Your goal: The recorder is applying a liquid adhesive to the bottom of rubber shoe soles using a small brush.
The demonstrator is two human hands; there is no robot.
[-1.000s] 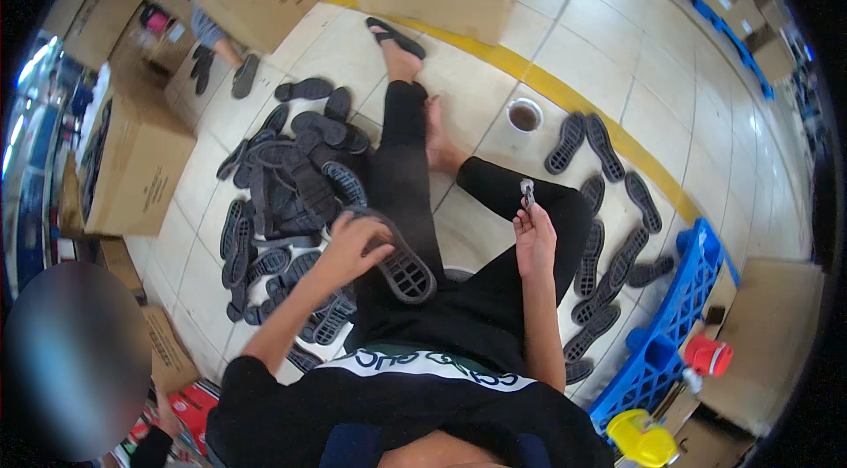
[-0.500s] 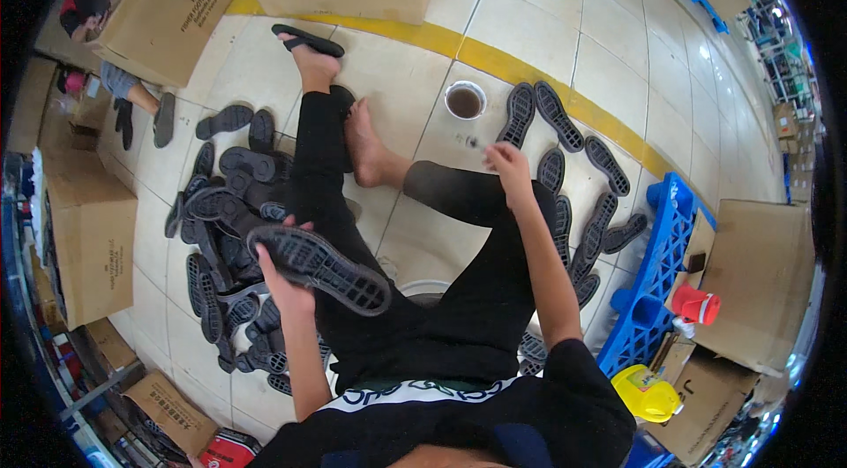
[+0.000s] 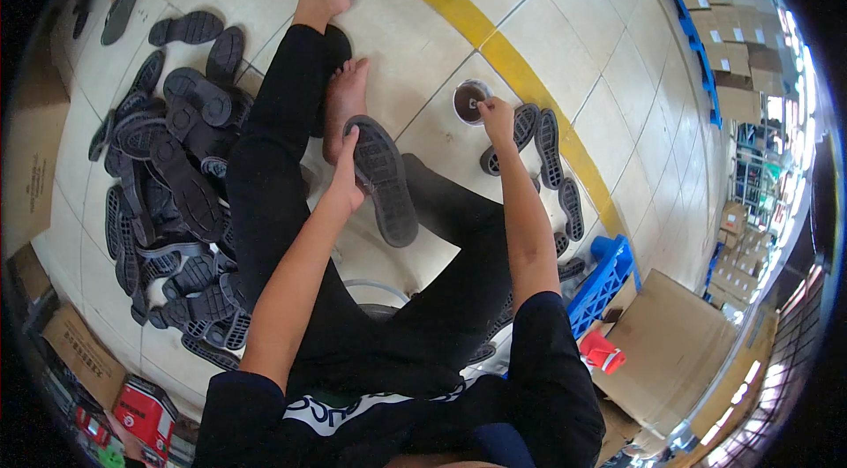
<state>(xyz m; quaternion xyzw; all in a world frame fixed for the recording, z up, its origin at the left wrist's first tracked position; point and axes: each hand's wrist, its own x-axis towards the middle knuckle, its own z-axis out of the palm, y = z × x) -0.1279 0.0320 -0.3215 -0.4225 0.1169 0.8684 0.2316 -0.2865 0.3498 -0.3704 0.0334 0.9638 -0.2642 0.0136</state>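
Observation:
My left hand (image 3: 346,177) grips a dark shoe sole (image 3: 388,190) by its edge, holding it tilted over the floor between my legs. Its gridded face shows. At the far right of my lap, my right hand (image 3: 498,121) is closed, its fingertips pinching a small brush (image 3: 477,104) at the rim of a white pot (image 3: 458,112). Brown liquid lies in the pot, and the brush's tip is hard to make out. Just right of the pot, a pair of dark soles (image 3: 549,147) lies on the tiles.
A heap of dark soles (image 3: 181,177) spreads left of my leg. More soles (image 3: 572,208) lie on the right beside a blue pallet (image 3: 609,278). A red container (image 3: 602,351) and cardboard boxes (image 3: 675,344) stand there. A yellow line (image 3: 468,20) crosses the floor.
My right hand has brought the brush to the pot. My left hand has moved the sole forward and turned it more upright. The whole view has shifted.

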